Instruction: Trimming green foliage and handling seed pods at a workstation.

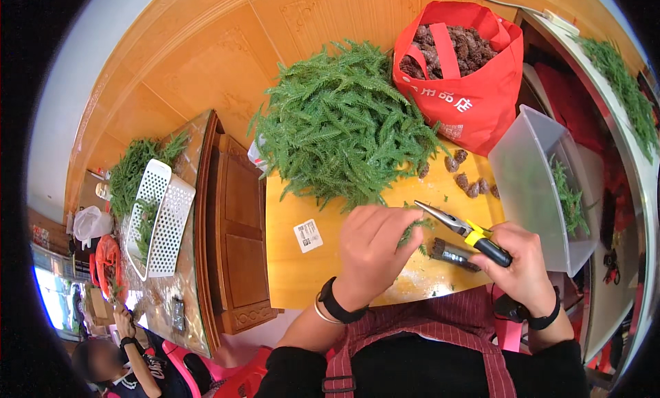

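My left hand (375,246) is closed, with a small green artificial pine sprig (414,229) pinched in its fingers. My right hand (517,260) grips long-nose pliers (474,234) with yellow and black handles. Their jaws point left toward the sprig, and the tips sit close to my left fingertips. Whether the jaws touch anything I cannot tell. Beneath the pliers a dark bundle of thin rods (450,253) lies on the yellow table (285,267). A large heap of green pine sprigs (347,119) covers the table's far side.
A red bag (471,112) full of pine cones stands far right, with several loose cones (473,188) before it. A translucent bin (533,191) holding greenery is at the right. On the left table are white perforated baskets (168,226); a person (141,367) sits there.
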Available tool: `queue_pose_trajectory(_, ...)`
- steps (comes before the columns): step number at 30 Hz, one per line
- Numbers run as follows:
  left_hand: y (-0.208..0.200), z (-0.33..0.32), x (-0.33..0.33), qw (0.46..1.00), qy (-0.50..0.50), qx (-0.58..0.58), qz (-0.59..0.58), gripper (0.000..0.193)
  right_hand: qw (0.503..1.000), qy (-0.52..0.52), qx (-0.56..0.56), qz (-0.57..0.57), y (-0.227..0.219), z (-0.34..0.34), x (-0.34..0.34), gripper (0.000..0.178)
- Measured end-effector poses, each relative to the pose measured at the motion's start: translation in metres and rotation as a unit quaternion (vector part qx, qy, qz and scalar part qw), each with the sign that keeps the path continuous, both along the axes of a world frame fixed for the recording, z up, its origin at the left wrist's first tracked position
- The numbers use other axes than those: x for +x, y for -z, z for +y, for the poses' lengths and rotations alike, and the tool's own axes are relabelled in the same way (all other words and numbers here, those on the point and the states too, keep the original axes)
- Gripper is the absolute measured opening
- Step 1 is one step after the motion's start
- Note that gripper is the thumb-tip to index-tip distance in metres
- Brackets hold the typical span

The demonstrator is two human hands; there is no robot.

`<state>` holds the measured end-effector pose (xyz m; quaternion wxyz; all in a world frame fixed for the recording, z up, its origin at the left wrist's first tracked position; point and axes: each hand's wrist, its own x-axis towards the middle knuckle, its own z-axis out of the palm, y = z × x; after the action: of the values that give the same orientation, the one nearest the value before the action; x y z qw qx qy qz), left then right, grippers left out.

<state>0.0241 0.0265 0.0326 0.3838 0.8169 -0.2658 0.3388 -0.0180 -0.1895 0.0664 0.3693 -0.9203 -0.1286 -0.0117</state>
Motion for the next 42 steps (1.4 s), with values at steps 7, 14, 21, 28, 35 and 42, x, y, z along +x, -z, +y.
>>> queue_pose_trajectory(7, 0.001, 0.000, -0.003, 0.935, 0.077, -0.202, 0.283, 0.008, 0.995, -0.058, 0.034, -0.075, 0.015, -0.008, 0.008, 0.028)
queue_pose_trajectory(14, -0.006, 0.011, -0.002, 0.748, 0.218, -0.360, 0.513, 0.007, 0.985, -0.120, 0.108, -0.064, 0.029, -0.016, 0.017, 0.032)
queue_pose_trajectory(21, -0.006, 0.012, 0.000, 0.669, 0.261, -0.399, 0.570, 0.008, 0.985, -0.107, 0.101, -0.088, 0.032, -0.015, 0.019, 0.033)
queue_pose_trajectory(28, -0.003, 0.005, 0.001, 0.791, 0.170, -0.321, 0.493, 0.010, 0.982, -0.061, 0.017, -0.176, 0.027, -0.008, 0.013, 0.035)
queue_pose_trajectory(35, -0.002, -0.003, -0.004, 0.947, 0.063, -0.187, 0.252, 0.013, 0.990, -0.044, 0.021, -0.134, 0.015, -0.007, 0.010, 0.029)
queue_pose_trajectory(42, 0.006, 0.006, -0.001, 0.925, 0.151, -0.201, 0.286, 0.017, 0.990, -0.060, 0.121, -0.046, 0.026, -0.018, 0.008, 0.022)
